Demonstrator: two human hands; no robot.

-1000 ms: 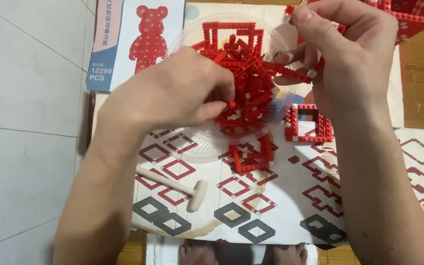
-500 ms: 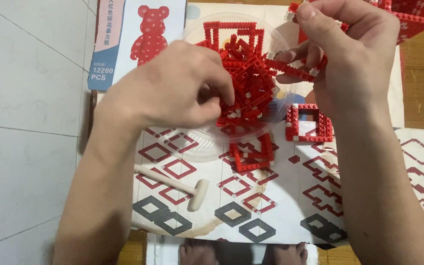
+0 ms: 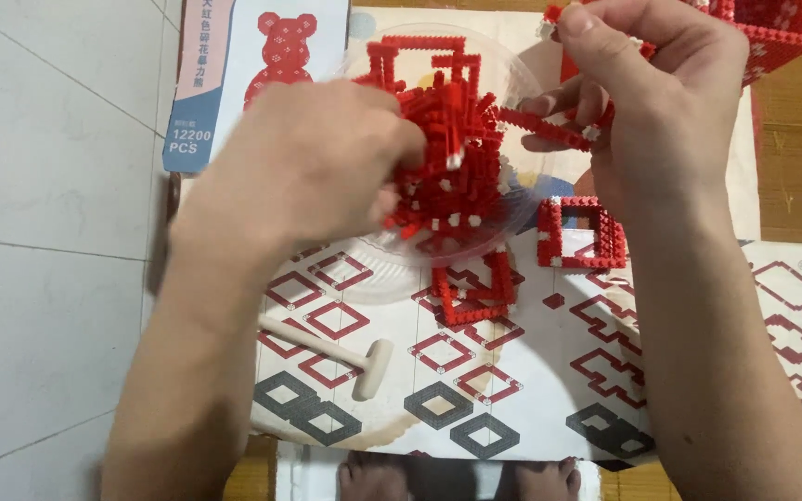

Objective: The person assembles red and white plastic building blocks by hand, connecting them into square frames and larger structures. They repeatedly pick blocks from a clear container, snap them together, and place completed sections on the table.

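- Shifted slightly since half a second ago: left hand [image 3: 313,167] dug a touch deeper into the brick pile, right hand [image 3: 661,102] nearly unmoved.
- Far left: bare grey floor tiles [image 3: 48,232], wide open room beside the sheet's left edge.
- Upper left: box lid [image 3: 234,74] printed with a red bear, lying flat, partly under the left hand.
- Left hand curled over the heap of small red building bricks [image 3: 452,158] in the clear plastic bowl [image 3: 373,274]; fingers bent into the pile, grip itself hidden.
- Below: small pale plastic hammer [image 3: 345,357] lying free on the instruction sheet [image 3: 531,390], near its lower left edge.
- Centre: red square brick frame [image 3: 475,292] flat on the sheet, touching the bowl's near rim.
- Right hand raised over the bowl's right rim, fingers narrow, pinching a short red brick strip [image 3: 554,130] with white dots.
- Just under that hand: thicker red square brick ring [image 3: 582,232] on the sheet.
- Top right corner: red brick-built box [image 3: 777,32], cut off by the picture's edge.
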